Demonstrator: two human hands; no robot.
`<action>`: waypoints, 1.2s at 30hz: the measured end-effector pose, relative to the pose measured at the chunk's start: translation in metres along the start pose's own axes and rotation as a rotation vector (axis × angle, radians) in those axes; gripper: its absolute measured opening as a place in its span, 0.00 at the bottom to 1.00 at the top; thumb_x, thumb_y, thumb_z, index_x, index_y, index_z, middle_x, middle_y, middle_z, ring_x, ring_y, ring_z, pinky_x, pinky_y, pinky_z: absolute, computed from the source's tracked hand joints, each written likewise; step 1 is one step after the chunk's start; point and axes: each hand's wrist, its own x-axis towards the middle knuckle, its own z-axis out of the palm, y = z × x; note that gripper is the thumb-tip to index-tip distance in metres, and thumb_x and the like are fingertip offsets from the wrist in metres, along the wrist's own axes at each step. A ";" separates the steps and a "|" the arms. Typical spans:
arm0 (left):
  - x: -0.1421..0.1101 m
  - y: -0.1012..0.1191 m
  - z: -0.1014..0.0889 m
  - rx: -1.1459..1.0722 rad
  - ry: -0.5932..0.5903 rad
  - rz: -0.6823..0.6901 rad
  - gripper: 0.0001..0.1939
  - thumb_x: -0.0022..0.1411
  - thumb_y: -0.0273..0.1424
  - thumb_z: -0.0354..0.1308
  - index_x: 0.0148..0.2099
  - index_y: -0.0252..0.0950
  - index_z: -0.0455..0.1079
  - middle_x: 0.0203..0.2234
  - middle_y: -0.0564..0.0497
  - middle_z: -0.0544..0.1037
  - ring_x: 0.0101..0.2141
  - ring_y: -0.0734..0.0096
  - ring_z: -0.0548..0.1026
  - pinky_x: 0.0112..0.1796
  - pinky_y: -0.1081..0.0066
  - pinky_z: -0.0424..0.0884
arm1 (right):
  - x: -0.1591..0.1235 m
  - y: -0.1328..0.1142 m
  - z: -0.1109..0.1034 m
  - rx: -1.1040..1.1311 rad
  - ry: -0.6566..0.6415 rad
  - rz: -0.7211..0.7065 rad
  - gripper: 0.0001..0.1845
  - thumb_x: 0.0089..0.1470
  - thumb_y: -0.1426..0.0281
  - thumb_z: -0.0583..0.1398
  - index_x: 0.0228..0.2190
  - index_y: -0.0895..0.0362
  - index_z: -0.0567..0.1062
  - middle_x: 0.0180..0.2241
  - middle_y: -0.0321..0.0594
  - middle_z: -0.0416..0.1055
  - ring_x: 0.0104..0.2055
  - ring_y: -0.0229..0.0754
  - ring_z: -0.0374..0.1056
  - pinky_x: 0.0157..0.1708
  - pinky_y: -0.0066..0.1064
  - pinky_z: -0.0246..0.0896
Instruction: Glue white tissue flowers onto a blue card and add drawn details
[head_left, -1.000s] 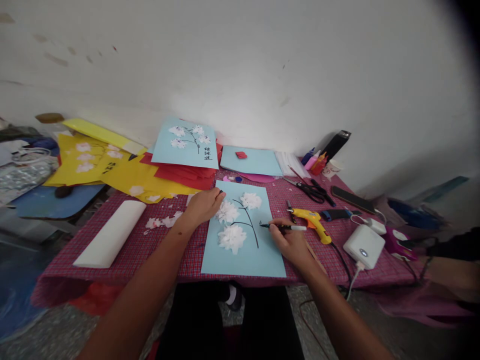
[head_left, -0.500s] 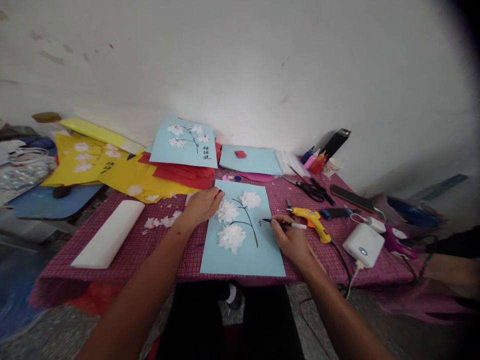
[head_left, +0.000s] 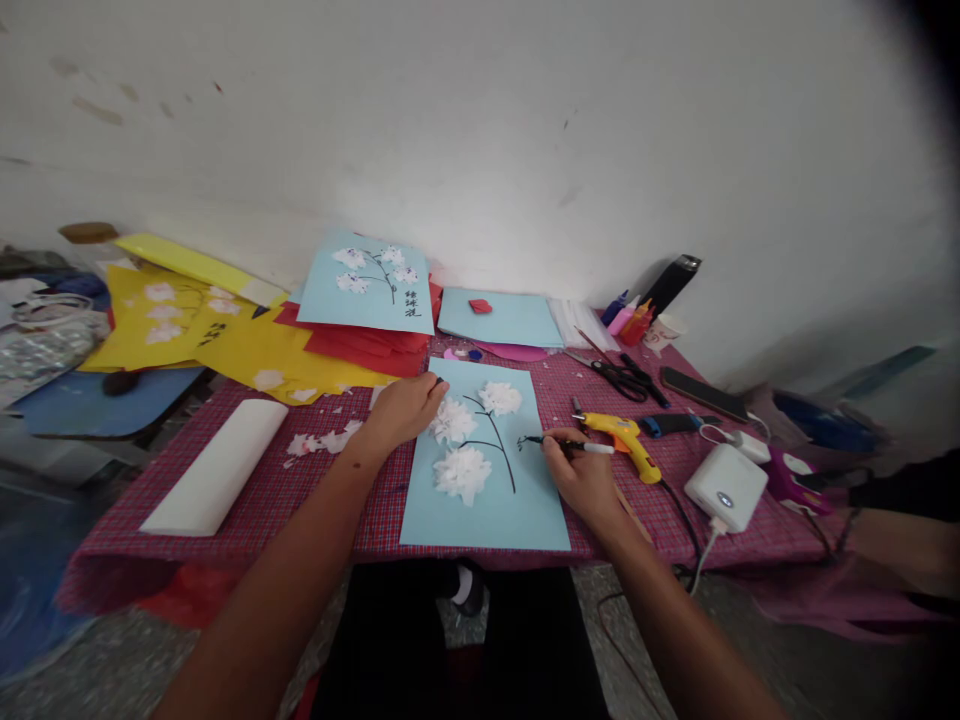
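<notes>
A light-blue sheet of paper [head_left: 480,530] lies in front of me, bearing three white crumpled-paper flowers [head_left: 463,474] and a black drawn stem [head_left: 499,438]. My right hand [head_left: 576,468] grips a black marker with a white end [head_left: 598,448], its tip at a small black character [head_left: 520,443] right of the stem. At the sheet's upper left edge rests my left hand [head_left: 409,408], fingers closed around a small black marker cap [head_left: 439,380] that is mostly hidden. Behind, a finished-looking blue card [head_left: 322,300] shows similar flowers and black writing.
To the right lie a yellow glue gun [head_left: 634,445], black scissors [head_left: 621,380], a phone [head_left: 703,393] and a white power bank [head_left: 727,487] with cables. On the left are a white paper roll [head_left: 217,470], paper scraps [head_left: 322,442] and yellow sheets [head_left: 270,345]. A wall [head_left: 480,130] stands behind.
The marker tip has shifted very slightly left at the character, where the strokes look a little different. My left hand stays in place. The view has tilted a touch.
</notes>
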 end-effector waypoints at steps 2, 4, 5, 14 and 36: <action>0.000 0.001 0.000 0.003 0.002 -0.004 0.21 0.74 0.43 0.39 0.40 0.37 0.69 0.33 0.44 0.80 0.35 0.57 0.78 0.33 0.67 0.61 | 0.000 0.000 0.000 0.005 0.000 -0.001 0.11 0.57 0.64 0.57 0.33 0.57 0.77 0.30 0.44 0.79 0.32 0.48 0.74 0.36 0.37 0.69; 0.000 0.001 0.000 0.003 -0.010 -0.022 0.21 0.74 0.43 0.39 0.41 0.37 0.69 0.33 0.43 0.80 0.35 0.57 0.78 0.33 0.67 0.62 | 0.000 0.000 0.000 0.005 -0.003 -0.004 0.11 0.57 0.65 0.57 0.31 0.56 0.76 0.29 0.43 0.78 0.32 0.48 0.74 0.34 0.37 0.69; 0.000 0.002 -0.001 0.002 -0.017 -0.031 0.21 0.74 0.43 0.39 0.41 0.37 0.69 0.33 0.43 0.80 0.36 0.58 0.78 0.34 0.67 0.62 | -0.001 0.000 0.000 0.006 -0.005 -0.003 0.11 0.57 0.65 0.56 0.31 0.56 0.76 0.29 0.43 0.78 0.31 0.47 0.73 0.33 0.36 0.68; 0.001 0.001 0.000 -0.007 -0.010 -0.022 0.21 0.74 0.43 0.39 0.41 0.38 0.69 0.33 0.43 0.80 0.35 0.57 0.77 0.33 0.66 0.62 | -0.002 0.001 -0.001 0.014 -0.051 0.006 0.12 0.58 0.63 0.57 0.33 0.57 0.77 0.31 0.43 0.78 0.30 0.47 0.74 0.32 0.35 0.68; 0.000 -0.001 0.002 0.022 0.017 0.013 0.21 0.74 0.42 0.39 0.40 0.37 0.69 0.32 0.44 0.80 0.34 0.57 0.78 0.30 0.67 0.59 | 0.000 -0.008 -0.005 0.007 -0.004 0.013 0.11 0.54 0.66 0.55 0.27 0.57 0.75 0.26 0.42 0.76 0.28 0.45 0.72 0.30 0.33 0.66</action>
